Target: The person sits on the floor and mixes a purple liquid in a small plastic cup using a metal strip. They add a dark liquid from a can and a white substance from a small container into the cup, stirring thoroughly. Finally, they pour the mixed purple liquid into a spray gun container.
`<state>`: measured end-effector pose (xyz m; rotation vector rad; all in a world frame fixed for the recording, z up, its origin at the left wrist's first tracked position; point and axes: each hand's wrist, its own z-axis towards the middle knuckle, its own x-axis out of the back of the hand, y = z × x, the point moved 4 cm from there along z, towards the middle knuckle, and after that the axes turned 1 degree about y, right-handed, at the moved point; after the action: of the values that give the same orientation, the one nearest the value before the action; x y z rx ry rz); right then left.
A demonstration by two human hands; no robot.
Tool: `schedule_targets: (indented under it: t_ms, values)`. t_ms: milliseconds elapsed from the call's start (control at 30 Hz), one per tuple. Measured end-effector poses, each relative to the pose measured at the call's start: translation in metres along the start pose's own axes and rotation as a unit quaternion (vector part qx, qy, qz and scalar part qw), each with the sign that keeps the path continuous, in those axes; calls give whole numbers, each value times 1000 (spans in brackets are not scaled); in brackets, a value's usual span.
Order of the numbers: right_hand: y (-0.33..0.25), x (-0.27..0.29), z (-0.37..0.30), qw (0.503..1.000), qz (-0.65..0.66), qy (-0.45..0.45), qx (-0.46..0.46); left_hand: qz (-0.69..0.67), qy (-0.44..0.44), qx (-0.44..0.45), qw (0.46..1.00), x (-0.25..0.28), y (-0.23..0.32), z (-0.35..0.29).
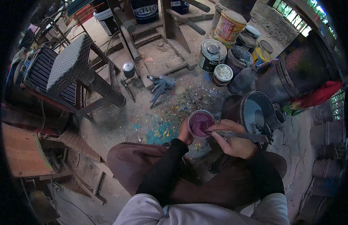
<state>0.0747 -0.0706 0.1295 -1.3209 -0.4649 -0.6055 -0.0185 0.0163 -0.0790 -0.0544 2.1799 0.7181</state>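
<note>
My left hand (184, 132) is closed around the side of a small round cup of purple paint (199, 124) and keeps it upright above my lap. In my right hand (236, 142), the fingers pinch a long flat stirring stick (237, 134). The stick's tip reaches the paint at the cup's right side, while its other end points right, past my wrist. Streaks of lighter paint show on the cup's inner surface. Ahead of the cup, a grey spray gun (160, 88) lies on the paint-spattered floor (196, 95).
Right of my hands stands a bucket of greyish liquid (254, 112). Several paint cans, among them a white-filled tub (222, 74), cluster at the far right. A small lidded jar (128, 69) sits near the spray gun. A woven-pattern stool (74, 62) is at the left.
</note>
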Motion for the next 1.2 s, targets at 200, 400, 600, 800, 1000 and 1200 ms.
schedule_targets:
  t_ms: [200, 400, 600, 800, 1000, 1200]
  values:
    - [12, 4, -1, 998, -59, -29, 22, 14, -7, -11, 1000, -9, 8, -7]
    - [17, 14, 5, 999, -33, -14, 7, 16, -2, -3, 1000, -5, 6, -7]
    - [20, 12, 4, 998, -17, 49, -30, 10, 29, -13, 999, -5, 9, -6]
    - [33, 2, -1, 985, 97, 68, -122, -28, 76, -60, 995, 1, 11, 0]
    - [26, 7, 0, 991, 31, -125, 26, -37, 101, -60, 992, 8, 14, 3]
    - [27, 25, 0, 983, 52, -166, 52, -34, 107, -40, 993, 14, 12, 5]
